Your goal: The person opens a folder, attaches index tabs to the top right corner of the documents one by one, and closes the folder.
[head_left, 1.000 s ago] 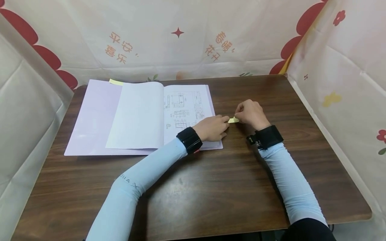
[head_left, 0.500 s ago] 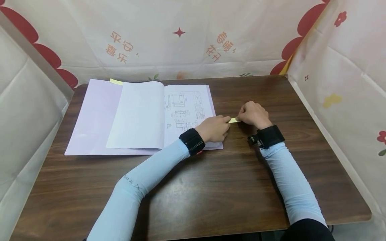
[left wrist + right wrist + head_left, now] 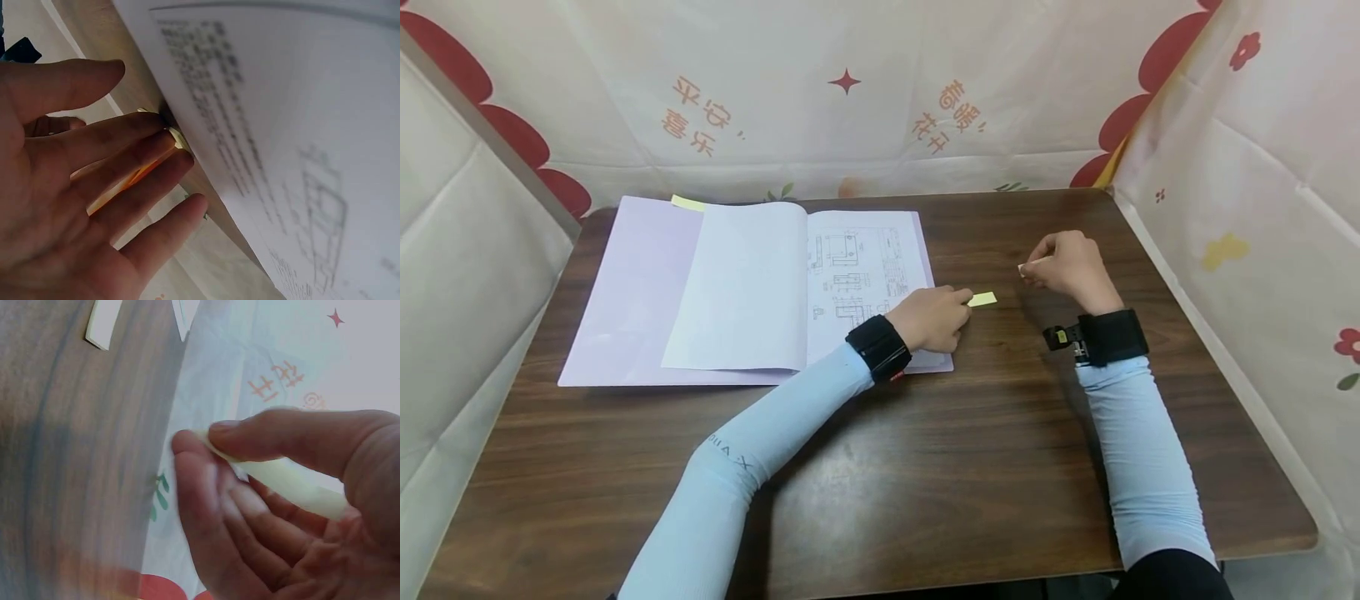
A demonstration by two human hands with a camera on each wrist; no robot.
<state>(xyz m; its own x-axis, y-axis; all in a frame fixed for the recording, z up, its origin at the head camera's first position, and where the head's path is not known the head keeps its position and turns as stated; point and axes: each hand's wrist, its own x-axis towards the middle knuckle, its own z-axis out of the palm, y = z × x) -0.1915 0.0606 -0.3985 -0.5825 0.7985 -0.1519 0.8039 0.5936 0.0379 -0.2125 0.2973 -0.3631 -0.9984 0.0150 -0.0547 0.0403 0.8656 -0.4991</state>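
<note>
A yellow sticky-note pad [image 3: 983, 299], narrow and flat, lies on the table just right of an open booklet [image 3: 737, 283]. My left hand [image 3: 931, 319] reaches over the booklet's right edge with its fingers extended, fingertips on the pad's left end. In the left wrist view those fingers [image 3: 134, 165] are straight and slightly spread. Right of the pad and farther back, my right hand [image 3: 1071, 265] pinches a pale yellow sticky note [image 3: 294, 482] between thumb and forefinger. The note curves back toward the palm in the right wrist view; its other end is partly hidden.
Line drawings cover the booklet's right page [image 3: 868, 254]; its left page is blank, over a lilac cover [image 3: 625, 317]. A yellow tab [image 3: 688, 203] sticks out at the cover's top edge. Printed cloth [image 3: 842, 125] hangs behind the wooden table [image 3: 940, 483] and along its sides.
The right hand has peeled a sticky note off the pad and moved away to the right and back with it. The left hand has stayed at the pad.
</note>
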